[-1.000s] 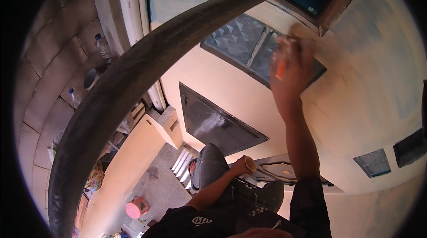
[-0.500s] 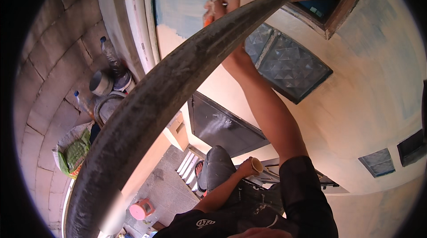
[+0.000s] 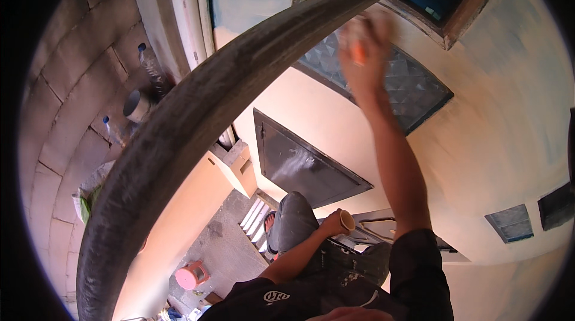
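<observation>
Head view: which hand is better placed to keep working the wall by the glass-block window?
Right. The right hand is raised against the wall beside the glass-block window, with an orange tool in its grip. The left hand is low by the knee, holding a small cup.

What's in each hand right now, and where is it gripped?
Right hand grips a blurred orange handle; the tool's kind is unclear. Left hand holds a cup by its side.
</observation>
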`<act>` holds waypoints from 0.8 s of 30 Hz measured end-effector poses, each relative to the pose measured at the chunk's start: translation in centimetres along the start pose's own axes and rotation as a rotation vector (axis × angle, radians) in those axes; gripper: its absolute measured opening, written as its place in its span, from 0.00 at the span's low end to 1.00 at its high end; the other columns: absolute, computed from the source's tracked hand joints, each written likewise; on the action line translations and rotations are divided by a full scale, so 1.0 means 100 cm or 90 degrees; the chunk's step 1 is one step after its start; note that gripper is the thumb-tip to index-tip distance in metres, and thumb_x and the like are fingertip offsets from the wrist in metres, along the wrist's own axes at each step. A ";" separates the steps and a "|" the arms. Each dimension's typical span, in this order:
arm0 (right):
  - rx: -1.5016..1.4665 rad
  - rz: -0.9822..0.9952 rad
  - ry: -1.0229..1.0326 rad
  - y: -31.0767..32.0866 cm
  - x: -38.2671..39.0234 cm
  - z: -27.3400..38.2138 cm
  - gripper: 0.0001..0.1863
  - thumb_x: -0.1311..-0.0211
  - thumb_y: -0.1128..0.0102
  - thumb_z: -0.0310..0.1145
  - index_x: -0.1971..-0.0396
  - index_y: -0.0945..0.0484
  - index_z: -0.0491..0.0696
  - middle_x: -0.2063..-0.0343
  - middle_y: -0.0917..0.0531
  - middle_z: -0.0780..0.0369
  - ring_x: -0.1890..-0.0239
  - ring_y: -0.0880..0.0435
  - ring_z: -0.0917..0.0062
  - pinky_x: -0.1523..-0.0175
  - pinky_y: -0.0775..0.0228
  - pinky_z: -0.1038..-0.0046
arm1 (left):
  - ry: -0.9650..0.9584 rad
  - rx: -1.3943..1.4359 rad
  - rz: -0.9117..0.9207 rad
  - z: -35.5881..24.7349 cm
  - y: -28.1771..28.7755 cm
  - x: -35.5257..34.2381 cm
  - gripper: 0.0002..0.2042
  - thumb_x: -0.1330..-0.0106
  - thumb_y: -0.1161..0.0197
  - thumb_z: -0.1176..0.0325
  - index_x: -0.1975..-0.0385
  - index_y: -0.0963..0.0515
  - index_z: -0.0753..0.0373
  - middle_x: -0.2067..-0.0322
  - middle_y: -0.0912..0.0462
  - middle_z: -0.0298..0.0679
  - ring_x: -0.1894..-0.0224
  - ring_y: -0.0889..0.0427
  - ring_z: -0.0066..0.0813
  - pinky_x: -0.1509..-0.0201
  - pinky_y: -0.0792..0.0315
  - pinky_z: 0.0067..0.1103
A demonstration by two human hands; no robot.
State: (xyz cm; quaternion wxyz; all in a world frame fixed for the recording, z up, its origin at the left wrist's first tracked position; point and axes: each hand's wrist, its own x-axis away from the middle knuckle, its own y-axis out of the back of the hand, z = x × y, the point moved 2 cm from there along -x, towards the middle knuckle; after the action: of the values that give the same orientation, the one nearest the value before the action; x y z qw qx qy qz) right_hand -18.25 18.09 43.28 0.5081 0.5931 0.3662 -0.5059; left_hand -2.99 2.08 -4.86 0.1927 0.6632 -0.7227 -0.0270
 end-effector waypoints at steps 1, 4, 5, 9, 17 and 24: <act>0.018 0.021 0.030 0.023 0.002 -0.005 0.13 0.44 0.39 0.24 0.58 0.22 0.51 0.60 0.22 0.57 0.59 0.17 0.63 0.55 0.23 0.62 | 0.001 0.001 0.001 0.000 -0.002 0.000 0.43 0.67 0.17 0.57 0.47 0.30 0.63 0.52 0.20 0.47 0.49 0.20 0.44 0.44 0.25 0.33; 0.142 0.065 0.061 0.093 0.007 -0.005 0.10 0.40 0.42 0.22 0.58 0.22 0.47 0.61 0.22 0.59 0.60 0.19 0.67 0.54 0.25 0.67 | 0.000 0.009 0.019 -0.003 -0.005 -0.001 0.43 0.66 0.17 0.57 0.46 0.30 0.63 0.52 0.20 0.47 0.48 0.20 0.44 0.43 0.25 0.33; 0.134 0.068 0.074 0.106 0.009 -0.004 0.09 0.40 0.42 0.21 0.59 0.21 0.45 0.61 0.22 0.59 0.59 0.19 0.67 0.54 0.26 0.69 | -0.002 0.004 0.022 -0.002 -0.005 -0.002 0.42 0.66 0.17 0.58 0.47 0.30 0.63 0.52 0.20 0.47 0.48 0.20 0.44 0.43 0.25 0.33; 0.105 0.049 0.074 0.112 0.021 0.002 0.09 0.41 0.40 0.21 0.60 0.19 0.44 0.60 0.23 0.58 0.57 0.19 0.67 0.53 0.25 0.69 | -0.020 -0.005 0.024 0.002 -0.010 -0.006 0.41 0.67 0.18 0.58 0.49 0.29 0.64 0.53 0.21 0.47 0.49 0.20 0.44 0.44 0.25 0.33; -0.160 0.095 0.068 -0.012 0.019 0.026 0.13 0.41 0.41 0.19 0.57 0.20 0.45 0.57 0.25 0.58 0.56 0.19 0.69 0.54 0.24 0.70 | -0.006 0.009 0.000 0.004 -0.003 -0.003 0.40 0.67 0.18 0.59 0.49 0.28 0.63 0.52 0.21 0.48 0.48 0.21 0.45 0.44 0.26 0.34; -0.220 0.162 -0.020 -0.087 0.008 -0.002 0.15 0.49 0.42 0.15 0.62 0.23 0.47 0.62 0.27 0.63 0.70 0.20 0.73 0.65 0.26 0.68 | -0.002 0.013 0.020 -0.006 -0.001 0.000 0.42 0.68 0.17 0.59 0.48 0.29 0.64 0.53 0.20 0.48 0.48 0.20 0.45 0.45 0.25 0.34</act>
State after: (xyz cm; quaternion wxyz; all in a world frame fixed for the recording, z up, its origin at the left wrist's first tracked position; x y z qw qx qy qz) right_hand -26.31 20.12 40.45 0.6678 0.5306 0.3617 -0.3764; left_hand -2.68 2.24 -4.32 0.1851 0.6534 -0.7338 -0.0176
